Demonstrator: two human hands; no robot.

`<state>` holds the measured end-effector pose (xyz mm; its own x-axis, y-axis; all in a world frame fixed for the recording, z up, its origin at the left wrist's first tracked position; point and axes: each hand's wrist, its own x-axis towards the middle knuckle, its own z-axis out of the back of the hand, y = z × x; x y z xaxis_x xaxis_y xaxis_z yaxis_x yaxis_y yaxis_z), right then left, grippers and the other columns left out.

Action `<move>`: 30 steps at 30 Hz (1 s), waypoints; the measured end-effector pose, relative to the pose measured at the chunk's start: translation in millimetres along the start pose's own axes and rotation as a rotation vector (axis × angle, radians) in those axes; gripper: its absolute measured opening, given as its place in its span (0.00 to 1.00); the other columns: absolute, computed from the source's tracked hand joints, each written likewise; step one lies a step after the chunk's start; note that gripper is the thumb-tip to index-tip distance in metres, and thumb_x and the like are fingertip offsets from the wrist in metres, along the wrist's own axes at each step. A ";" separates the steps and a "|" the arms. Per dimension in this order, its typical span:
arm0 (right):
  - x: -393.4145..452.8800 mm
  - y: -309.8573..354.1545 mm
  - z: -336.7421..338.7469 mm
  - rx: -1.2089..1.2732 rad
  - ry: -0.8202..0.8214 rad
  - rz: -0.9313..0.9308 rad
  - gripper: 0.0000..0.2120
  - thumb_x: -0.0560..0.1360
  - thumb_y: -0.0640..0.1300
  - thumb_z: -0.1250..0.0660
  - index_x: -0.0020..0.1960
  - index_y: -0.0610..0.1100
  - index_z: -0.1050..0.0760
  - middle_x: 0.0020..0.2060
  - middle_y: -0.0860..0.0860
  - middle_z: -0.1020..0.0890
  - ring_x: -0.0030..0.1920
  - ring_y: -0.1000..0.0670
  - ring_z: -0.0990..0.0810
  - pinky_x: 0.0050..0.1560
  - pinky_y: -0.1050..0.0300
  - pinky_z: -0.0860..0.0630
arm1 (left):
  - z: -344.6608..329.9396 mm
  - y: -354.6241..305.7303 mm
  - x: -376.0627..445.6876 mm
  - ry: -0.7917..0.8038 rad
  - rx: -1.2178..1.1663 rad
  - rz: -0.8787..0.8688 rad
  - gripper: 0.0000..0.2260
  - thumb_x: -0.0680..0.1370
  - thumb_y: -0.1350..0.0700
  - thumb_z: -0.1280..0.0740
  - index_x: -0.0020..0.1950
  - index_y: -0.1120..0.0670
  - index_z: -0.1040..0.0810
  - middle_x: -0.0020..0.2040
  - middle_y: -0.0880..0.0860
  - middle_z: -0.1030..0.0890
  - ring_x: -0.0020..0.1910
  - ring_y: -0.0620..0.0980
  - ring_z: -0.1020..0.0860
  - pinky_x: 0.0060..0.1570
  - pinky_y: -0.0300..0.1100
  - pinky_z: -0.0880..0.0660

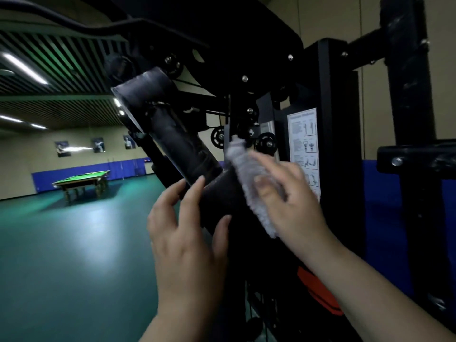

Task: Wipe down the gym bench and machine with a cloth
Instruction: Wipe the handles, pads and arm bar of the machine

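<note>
A black gym machine (328,99) fills the right and top of the head view. A black padded arm (170,134) slants down from upper left to the centre. My left hand (187,240) grips the lower end of this pad, fingers on its left side and thumb on its right. My right hand (288,196) presses a grey fluffy cloth (246,174) flat against the machine just right of the pad, fingers straight and spread. The cloth's upper end reaches up toward small black pulleys (266,143).
A white instruction sticker (304,134) sits on the machine's upright. Thick black frame posts (409,95) stand at the right, with blue wall padding (382,218) behind. An orange part (318,290) shows low on the machine. A green billiard table (81,180) stands far left on green floor.
</note>
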<state>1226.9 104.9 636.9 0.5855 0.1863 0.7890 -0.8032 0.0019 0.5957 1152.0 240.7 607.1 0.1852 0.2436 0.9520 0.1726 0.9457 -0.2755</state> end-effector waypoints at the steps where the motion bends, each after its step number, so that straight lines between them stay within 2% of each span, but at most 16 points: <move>1: 6.9 -0.2 -8.4 -0.075 0.047 0.054 0.17 0.76 0.56 0.39 0.64 0.62 0.27 0.56 0.58 0.30 0.58 0.64 0.29 0.55 0.76 0.33 | -1.0 3.5 3.6 0.025 0.009 0.011 0.26 0.71 0.50 0.28 0.68 0.53 0.28 0.63 0.55 0.30 0.62 0.54 0.32 0.65 0.37 0.42; 3: 19.8 -3.8 -20.0 -0.147 0.056 0.115 0.14 0.77 0.51 0.35 0.62 0.58 0.23 0.53 0.54 0.28 0.55 0.59 0.27 0.55 0.74 0.32 | -2.0 10.2 7.0 0.099 0.014 0.021 0.26 0.70 0.53 0.26 0.66 0.54 0.28 0.60 0.54 0.27 0.60 0.53 0.30 0.62 0.34 0.40; 6: 43.9 -8.3 -13.6 -0.143 0.005 0.002 0.10 0.77 0.47 0.34 0.57 0.52 0.20 0.50 0.52 0.24 0.48 0.58 0.25 0.45 0.80 0.35 | 0.9 15.9 8.1 0.180 0.014 0.015 0.24 0.70 0.52 0.27 0.64 0.54 0.27 0.57 0.51 0.26 0.56 0.50 0.27 0.58 0.33 0.36; 9: 64.8 -5.6 1.2 -0.216 -0.053 -0.038 0.04 0.76 0.51 0.34 0.49 0.59 0.22 0.54 0.51 0.22 0.54 0.55 0.25 0.45 0.75 0.37 | 6.0 21.8 9.2 0.194 0.031 0.006 0.22 0.71 0.51 0.28 0.63 0.53 0.26 0.56 0.49 0.26 0.55 0.48 0.27 0.57 0.31 0.37; 11: 66.1 5.5 1.4 -0.206 0.056 0.020 0.02 0.75 0.54 0.34 0.45 0.62 0.24 0.55 0.54 0.25 0.55 0.56 0.26 0.47 0.71 0.36 | 9.5 25.2 12.0 0.183 0.031 0.009 0.20 0.71 0.50 0.28 0.61 0.53 0.24 0.55 0.49 0.25 0.55 0.49 0.27 0.57 0.31 0.37; 13: 64.3 15.0 -4.5 -0.257 0.277 0.071 0.02 0.74 0.56 0.34 0.42 0.64 0.25 0.53 0.55 0.27 0.54 0.57 0.27 0.49 0.66 0.34 | 11.9 28.4 15.7 0.172 0.032 0.006 0.18 0.73 0.49 0.29 0.60 0.52 0.23 0.55 0.49 0.25 0.55 0.48 0.27 0.56 0.31 0.37; 15: 71.9 16.4 -5.6 -0.359 0.363 0.081 0.02 0.75 0.57 0.35 0.45 0.64 0.24 0.51 0.55 0.28 0.54 0.55 0.27 0.52 0.59 0.31 | 13.7 30.8 19.8 0.167 0.029 -0.003 0.17 0.73 0.48 0.29 0.59 0.52 0.23 0.54 0.48 0.25 0.54 0.48 0.28 0.55 0.31 0.38; 17: 87.8 14.1 0.3 -0.551 0.333 0.055 0.07 0.76 0.57 0.36 0.51 0.59 0.22 0.51 0.54 0.29 0.54 0.52 0.27 0.52 0.55 0.32 | 16.3 33.0 24.9 0.160 0.013 -0.003 0.16 0.72 0.47 0.31 0.58 0.51 0.23 0.53 0.47 0.26 0.53 0.47 0.28 0.54 0.29 0.39; 19: 100.2 15.0 7.0 -0.668 0.252 0.015 0.09 0.76 0.57 0.37 0.53 0.56 0.22 0.52 0.53 0.30 0.54 0.50 0.27 0.51 0.55 0.32 | 19.0 36.0 29.6 0.147 -0.001 -0.007 0.16 0.73 0.46 0.32 0.57 0.51 0.22 0.52 0.46 0.26 0.52 0.46 0.28 0.54 0.28 0.39; 21: 100.8 21.5 7.2 -0.620 0.222 -0.005 0.09 0.76 0.58 0.37 0.52 0.56 0.22 0.53 0.53 0.30 0.54 0.51 0.28 0.50 0.56 0.33 | 20.5 39.6 33.9 0.132 -0.014 -0.011 0.15 0.75 0.45 0.33 0.57 0.51 0.22 0.52 0.46 0.26 0.52 0.47 0.28 0.53 0.29 0.39; 25: 75.5 33.6 -5.0 -0.658 0.338 0.082 0.09 0.74 0.59 0.37 0.50 0.59 0.21 0.49 0.58 0.29 0.51 0.56 0.27 0.52 0.56 0.28 | 18.2 46.6 39.0 0.132 -0.034 -0.022 0.16 0.74 0.45 0.33 0.57 0.51 0.22 0.53 0.46 0.27 0.52 0.47 0.28 0.54 0.31 0.38; 28: 54.8 42.3 -3.8 -0.572 0.344 0.144 0.08 0.71 0.60 0.37 0.46 0.61 0.21 0.45 0.64 0.31 0.47 0.63 0.29 0.47 0.63 0.31 | 16.7 53.0 41.0 0.141 -0.074 -0.022 0.17 0.74 0.44 0.36 0.58 0.51 0.22 0.53 0.47 0.26 0.53 0.48 0.27 0.55 0.33 0.36; 30: 47.7 49.2 -1.4 -0.557 0.363 0.133 0.07 0.71 0.59 0.35 0.44 0.60 0.21 0.44 0.65 0.31 0.47 0.63 0.28 0.46 0.63 0.30 | 17.0 55.2 41.9 0.150 -0.119 -0.030 0.16 0.75 0.45 0.39 0.58 0.51 0.22 0.54 0.46 0.26 0.54 0.48 0.27 0.55 0.34 0.34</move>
<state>1215.1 115.3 703.6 0.4816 0.5377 0.6920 -0.8596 0.4438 0.2534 1152.9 306.7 634.0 0.3187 0.1727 0.9320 0.2916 0.9177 -0.2698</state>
